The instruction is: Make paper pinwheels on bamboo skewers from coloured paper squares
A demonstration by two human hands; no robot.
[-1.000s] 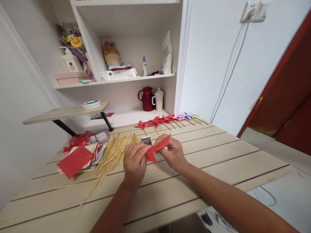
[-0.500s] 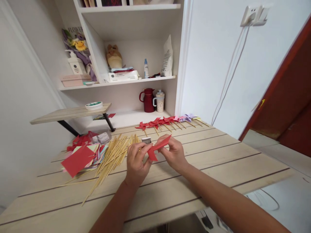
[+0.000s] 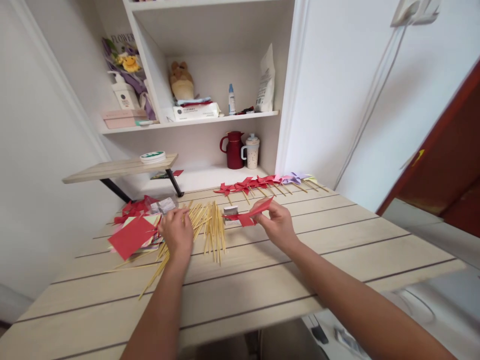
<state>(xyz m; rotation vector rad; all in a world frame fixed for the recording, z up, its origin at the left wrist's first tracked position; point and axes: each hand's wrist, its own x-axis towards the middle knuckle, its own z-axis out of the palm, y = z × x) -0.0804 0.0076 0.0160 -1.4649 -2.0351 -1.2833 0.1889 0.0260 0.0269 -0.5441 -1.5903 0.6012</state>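
My right hand point(image 3: 278, 226) pinches a folded red paper pinwheel point(image 3: 247, 218) between thumb and fingers, held above the table. My left hand point(image 3: 177, 231) hovers over the bamboo sticks, at the right edge of the paper stack. Its fingers point forward, slightly bent and a bit blurred, and no held thing shows in them. The bamboo sticks point(image 3: 214, 232) lie in a loose heap on both sides of that hand. A red square sheet point(image 3: 132, 238) tops the stack of coloured papers. Behind the left hand stands a clear plastic box point(image 3: 164, 204). Beyond the pinwheel sits a small open box point(image 3: 231, 211).
Finished pinwheels on sticks point(image 3: 247, 186) line the table's back edge. Red cut papers point(image 3: 133, 209) lie at the left, near a small raised shelf point(image 3: 120, 169). A dark red jug point(image 3: 235, 150) and a lidded cup point(image 3: 252, 152) stand in the cabinet behind.
My left hand has let go of the red pinwheel and moved left to the sticks and papers. The right hand keeps the pinwheel. The whole view has shifted slightly.
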